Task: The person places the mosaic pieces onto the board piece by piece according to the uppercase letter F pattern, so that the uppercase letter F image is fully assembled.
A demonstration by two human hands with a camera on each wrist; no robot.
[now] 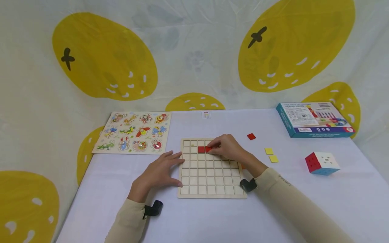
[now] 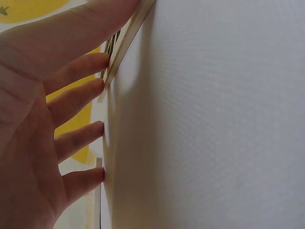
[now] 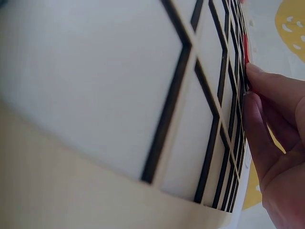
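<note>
A pale wooden grid board (image 1: 212, 196) lies on the white table. Against its left edge rests my left hand (image 1: 159, 171), fingers spread and thumb by the lower edge; the left wrist view shows that hand (image 2: 33, 143) holding nothing. One red square tile (image 1: 201, 149) sits in a cell of the second row from the top. Right beside it, my right hand (image 1: 226, 147) pinches another red tile (image 1: 208, 149) between thumb and fingers, at the neighbouring cell. From the right wrist view, the fingertips meet the grid; whether the tile is fully seated I cannot tell.
A loose red tile (image 1: 251, 136) and two yellow tiles (image 1: 268, 151) lie right of the board, with an orange piece partly under the right forearm. An insect puzzle board (image 1: 133, 133), a small patterned card (image 1: 206, 115), a boxed toy (image 1: 316, 119) and a puzzle cube (image 1: 322, 163) surround them.
</note>
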